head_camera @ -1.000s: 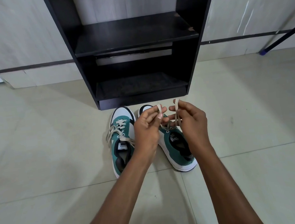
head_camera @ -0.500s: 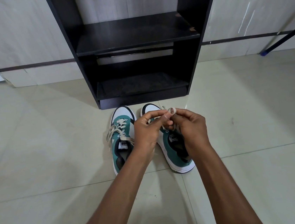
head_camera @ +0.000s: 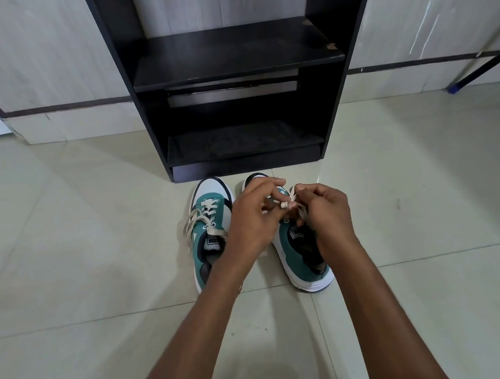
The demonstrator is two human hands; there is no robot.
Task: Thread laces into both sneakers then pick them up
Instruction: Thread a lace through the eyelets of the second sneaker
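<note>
Both hands pinch the cream lace over the right sneaker, left hand and right hand nearly touching — they hide its eyelets and tongue. Just left of the left hand sits the left sneaker — teal, white-toed, already laced.

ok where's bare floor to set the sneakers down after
Open tile left of the left sneaker and right of the right sneaker. Both shelves look bare. Crowded between the sneakers, where both hands work the lace.
</note>
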